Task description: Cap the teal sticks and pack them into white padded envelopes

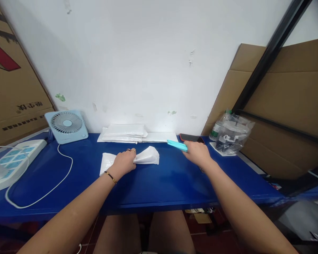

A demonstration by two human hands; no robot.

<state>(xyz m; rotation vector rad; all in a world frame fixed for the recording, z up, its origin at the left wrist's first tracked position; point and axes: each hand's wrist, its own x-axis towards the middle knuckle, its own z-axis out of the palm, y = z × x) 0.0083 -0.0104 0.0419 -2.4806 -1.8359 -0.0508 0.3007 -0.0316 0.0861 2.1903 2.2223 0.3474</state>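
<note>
On the blue table [159, 183], my left hand [124, 163] is closed round the middle of a white padded envelope [148, 156]. The envelope bunches under my fingers, and its right end flares up with what looks like an open mouth. My right hand [197, 152] grips a flat turquoise object [177, 145] that looks like thin stacked pieces; its other end is hidden in my palm. It points left, apart from the envelope. Behind my hands lies a stack of white padded envelopes [124, 131], with more flat white ones [160, 137] to its right.
A phone [192, 138] lies just behind my right hand. At the right stand a bottle [217, 127] and a plastic-wrapped cup [231, 135]. A light blue fan [67, 125] and a white power strip [19, 158] are at the left, with a cable [66, 178] across the table.
</note>
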